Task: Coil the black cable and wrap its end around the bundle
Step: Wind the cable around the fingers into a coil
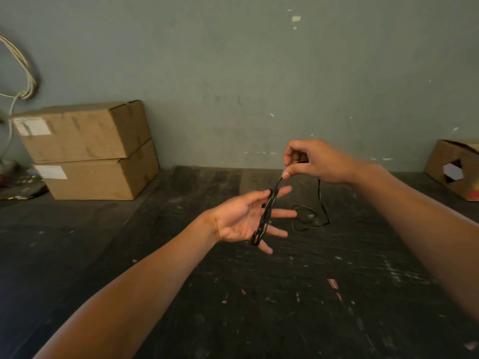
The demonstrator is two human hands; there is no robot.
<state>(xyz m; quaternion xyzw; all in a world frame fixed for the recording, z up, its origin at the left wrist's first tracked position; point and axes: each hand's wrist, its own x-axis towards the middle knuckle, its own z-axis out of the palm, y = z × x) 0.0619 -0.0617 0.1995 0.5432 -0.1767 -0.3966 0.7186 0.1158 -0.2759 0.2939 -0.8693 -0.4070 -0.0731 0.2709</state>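
While left hand (241, 218) spans black cable (265, 218) bundle, right hand (315, 161) pinches strand.

Two cardboard boxes (88, 149) sit stacked at the far left of the table (233, 307), against the wall (233, 60). Another box (453, 169) sits far right.

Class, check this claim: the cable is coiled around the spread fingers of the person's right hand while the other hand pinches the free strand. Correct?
Not quite. The head view shows the black cable coiled around the left hand; the right hand pinches the free strand.
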